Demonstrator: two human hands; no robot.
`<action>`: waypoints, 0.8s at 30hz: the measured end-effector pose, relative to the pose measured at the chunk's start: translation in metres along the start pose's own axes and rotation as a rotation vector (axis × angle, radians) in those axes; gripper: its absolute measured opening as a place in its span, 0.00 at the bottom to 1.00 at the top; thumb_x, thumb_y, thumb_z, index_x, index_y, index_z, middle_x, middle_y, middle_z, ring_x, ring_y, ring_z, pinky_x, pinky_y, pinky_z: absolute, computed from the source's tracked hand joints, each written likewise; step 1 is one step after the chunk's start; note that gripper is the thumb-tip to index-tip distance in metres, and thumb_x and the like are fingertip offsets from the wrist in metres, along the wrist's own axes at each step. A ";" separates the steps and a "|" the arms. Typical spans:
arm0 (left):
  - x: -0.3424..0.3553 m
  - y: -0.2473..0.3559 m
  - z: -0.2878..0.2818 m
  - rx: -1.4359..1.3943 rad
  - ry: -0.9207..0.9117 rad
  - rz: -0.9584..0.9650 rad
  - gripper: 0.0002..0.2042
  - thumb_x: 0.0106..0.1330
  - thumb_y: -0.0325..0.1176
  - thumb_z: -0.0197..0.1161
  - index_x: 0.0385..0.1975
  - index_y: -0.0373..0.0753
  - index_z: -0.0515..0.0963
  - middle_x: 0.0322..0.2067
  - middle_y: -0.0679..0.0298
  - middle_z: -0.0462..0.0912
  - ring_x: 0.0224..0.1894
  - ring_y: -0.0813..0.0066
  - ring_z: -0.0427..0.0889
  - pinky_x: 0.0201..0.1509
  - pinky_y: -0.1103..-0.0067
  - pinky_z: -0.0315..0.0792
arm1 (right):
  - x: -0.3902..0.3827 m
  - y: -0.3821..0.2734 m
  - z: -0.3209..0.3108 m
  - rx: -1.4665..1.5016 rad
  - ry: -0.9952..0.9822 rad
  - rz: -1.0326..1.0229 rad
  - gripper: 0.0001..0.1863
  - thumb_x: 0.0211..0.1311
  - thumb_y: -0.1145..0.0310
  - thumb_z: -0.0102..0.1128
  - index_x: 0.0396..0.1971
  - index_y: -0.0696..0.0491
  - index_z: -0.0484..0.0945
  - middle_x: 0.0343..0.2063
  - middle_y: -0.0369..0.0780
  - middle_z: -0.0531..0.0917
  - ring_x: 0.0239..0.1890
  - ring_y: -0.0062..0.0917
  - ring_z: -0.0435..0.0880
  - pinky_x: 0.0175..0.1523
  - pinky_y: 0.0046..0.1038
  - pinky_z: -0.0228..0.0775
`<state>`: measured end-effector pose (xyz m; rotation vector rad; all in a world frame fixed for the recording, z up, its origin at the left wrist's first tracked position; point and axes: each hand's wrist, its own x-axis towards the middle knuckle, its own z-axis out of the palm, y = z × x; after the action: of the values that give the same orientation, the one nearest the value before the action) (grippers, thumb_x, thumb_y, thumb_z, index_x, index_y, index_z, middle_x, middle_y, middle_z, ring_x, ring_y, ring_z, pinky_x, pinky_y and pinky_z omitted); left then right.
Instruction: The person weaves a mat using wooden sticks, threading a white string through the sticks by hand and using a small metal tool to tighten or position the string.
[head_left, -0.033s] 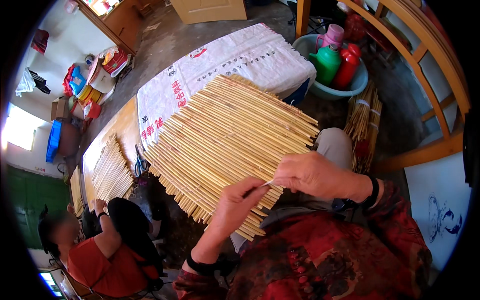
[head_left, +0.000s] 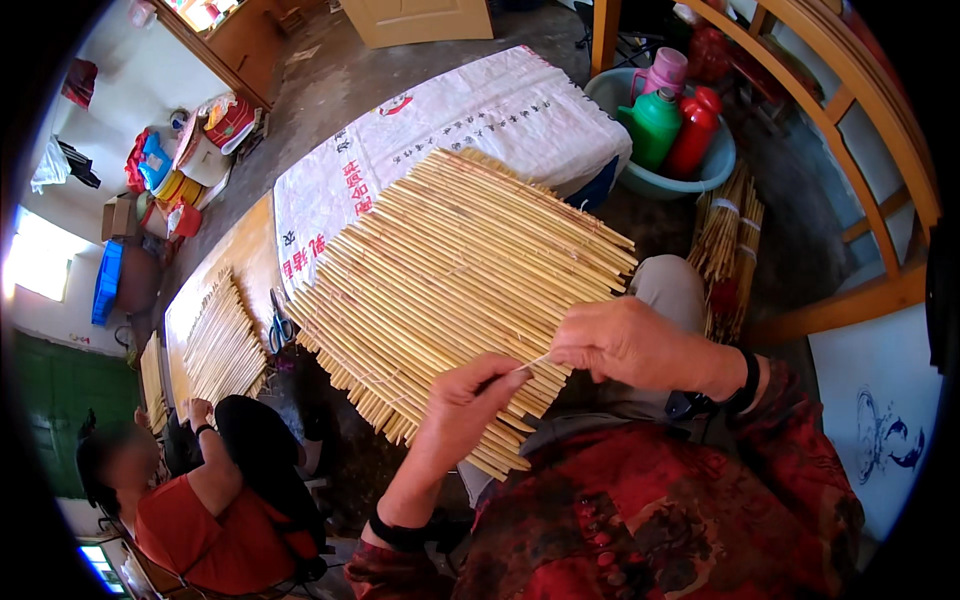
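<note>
— What is being worked on, and where is it?

— A reed mat [head_left: 450, 290] of straight, pale-yellow stalks laid side by side is spread over the person's lap at the middle of the view. A ribbed, dry-looking surface is shown, and the stalk ends are left uneven along the near edge.

— How are the hands set?

— At the mat's five o'clock edge a pale strand [head_left: 537, 364] is drawn taut between them. It is pinched between thumb and forefinger of the left hand [head_left: 470, 405], with the other fingers curled in. Its far end is gripped by the right hand [head_left: 625, 345], whose fingers are pressed together and bent over the stalk ends. A black band [head_left: 748, 380] is worn on that wrist.

— Has anything shifted against the earlier picture?

— No shift can be made out; the same pinch is seen in both, so the strand is judged to be kept under tension.

— And around the mat?

— At twelve o'clock a white woven sack [head_left: 470, 120] with red print is spread flat. At one o'clock a blue-green basin [head_left: 610, 95] is set on the floor, holding a green flask [head_left: 652, 125], a red flask [head_left: 692, 130] and a pink one [head_left: 665, 70], all smooth plastic. At three o'clock a tied bundle of stalks [head_left: 725, 240] is stood upright. At nine o'clock scissors [head_left: 280, 325] are laid on a wooden board beside another row of stalks [head_left: 222, 340]. At eight o'clock another person [head_left: 200, 500] in a red top is seated.
</note>
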<state>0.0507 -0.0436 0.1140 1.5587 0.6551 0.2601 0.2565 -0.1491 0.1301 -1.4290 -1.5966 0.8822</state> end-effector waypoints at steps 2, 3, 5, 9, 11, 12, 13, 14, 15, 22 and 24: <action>-0.006 0.002 -0.012 -0.146 0.091 0.040 0.07 0.66 0.27 0.57 0.34 0.33 0.81 0.22 0.68 0.77 0.22 0.86 0.71 0.25 0.87 0.62 | -0.001 -0.002 -0.011 0.139 -0.062 0.187 0.08 0.65 0.69 0.56 0.30 0.58 0.78 0.22 0.36 0.75 0.17 0.17 0.75 0.24 0.20 0.66; -0.007 -0.001 -0.016 -0.219 0.076 0.047 0.09 0.67 0.31 0.57 0.34 0.32 0.80 0.25 0.63 0.78 0.25 0.79 0.75 0.29 0.84 0.68 | -0.006 0.002 -0.009 0.219 -0.012 0.169 0.10 0.65 0.68 0.56 0.30 0.60 0.78 0.21 0.35 0.75 0.16 0.15 0.74 0.22 0.18 0.64; -0.005 -0.002 -0.012 -0.326 0.056 0.180 0.10 0.67 0.31 0.57 0.36 0.30 0.79 0.28 0.60 0.80 0.29 0.77 0.77 0.34 0.82 0.71 | -0.008 0.007 -0.003 0.304 -0.024 0.194 0.11 0.66 0.66 0.55 0.30 0.58 0.78 0.20 0.33 0.75 0.16 0.14 0.72 0.22 0.17 0.63; -0.003 0.003 0.000 -0.745 -0.011 0.238 0.10 0.68 0.31 0.53 0.32 0.31 0.77 0.42 0.50 0.80 0.45 0.57 0.80 0.45 0.68 0.77 | -0.006 0.008 0.004 0.414 -0.060 0.297 0.12 0.67 0.64 0.53 0.31 0.57 0.78 0.21 0.32 0.76 0.17 0.13 0.73 0.22 0.16 0.64; -0.003 0.007 0.006 -0.877 -0.044 0.261 0.11 0.70 0.32 0.50 0.29 0.33 0.74 0.43 0.48 0.79 0.52 0.47 0.76 0.47 0.63 0.77 | -0.006 0.010 0.008 0.489 -0.081 0.342 0.12 0.67 0.64 0.53 0.33 0.57 0.78 0.21 0.32 0.77 0.18 0.13 0.73 0.23 0.16 0.64; -0.002 0.006 0.005 -0.916 -0.097 0.262 0.11 0.70 0.33 0.49 0.30 0.33 0.74 0.43 0.48 0.78 0.51 0.48 0.77 0.47 0.63 0.77 | -0.006 0.011 0.010 0.525 -0.090 0.365 0.12 0.67 0.63 0.53 0.34 0.57 0.78 0.21 0.32 0.77 0.19 0.13 0.74 0.24 0.15 0.65; 0.000 0.003 0.005 -0.955 -0.150 0.263 0.11 0.71 0.33 0.48 0.30 0.33 0.73 0.42 0.47 0.78 0.50 0.48 0.77 0.47 0.63 0.77 | -0.007 0.013 0.012 0.475 -0.083 0.318 0.12 0.67 0.63 0.53 0.35 0.57 0.78 0.23 0.32 0.78 0.21 0.13 0.75 0.25 0.16 0.66; 0.001 0.001 0.005 -0.992 -0.204 0.265 0.12 0.71 0.34 0.48 0.31 0.33 0.73 0.42 0.47 0.78 0.50 0.49 0.78 0.47 0.63 0.77 | -0.008 0.015 0.013 0.424 -0.075 0.272 0.12 0.67 0.63 0.53 0.37 0.58 0.78 0.24 0.33 0.78 0.23 0.14 0.76 0.27 0.16 0.67; 0.002 0.000 0.005 -1.005 -0.203 0.281 0.12 0.72 0.35 0.47 0.32 0.33 0.72 0.39 0.48 0.78 0.46 0.50 0.79 0.46 0.64 0.77 | -0.008 0.018 0.014 0.374 -0.068 0.224 0.12 0.67 0.63 0.53 0.38 0.58 0.78 0.25 0.34 0.79 0.25 0.15 0.78 0.29 0.17 0.68; -0.001 0.002 0.013 -0.694 -0.087 0.324 0.12 0.71 0.33 0.50 0.41 0.30 0.74 0.38 0.53 0.79 0.41 0.62 0.81 0.47 0.70 0.76 | -0.007 0.005 -0.009 0.220 0.239 0.041 0.13 0.62 0.68 0.59 0.44 0.58 0.77 0.37 0.39 0.80 0.38 0.20 0.80 0.42 0.22 0.72; -0.001 -0.001 0.013 -0.501 -0.086 0.337 0.11 0.69 0.30 0.52 0.45 0.29 0.74 0.40 0.55 0.79 0.41 0.67 0.81 0.47 0.73 0.75 | -0.005 -0.004 -0.004 0.242 0.180 0.012 0.14 0.61 0.69 0.60 0.44 0.59 0.77 0.38 0.39 0.80 0.39 0.20 0.80 0.44 0.22 0.72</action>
<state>0.0564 -0.0550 0.1122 1.1781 0.2274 0.5611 0.2581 -0.1545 0.1352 -1.3081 -1.3021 0.8940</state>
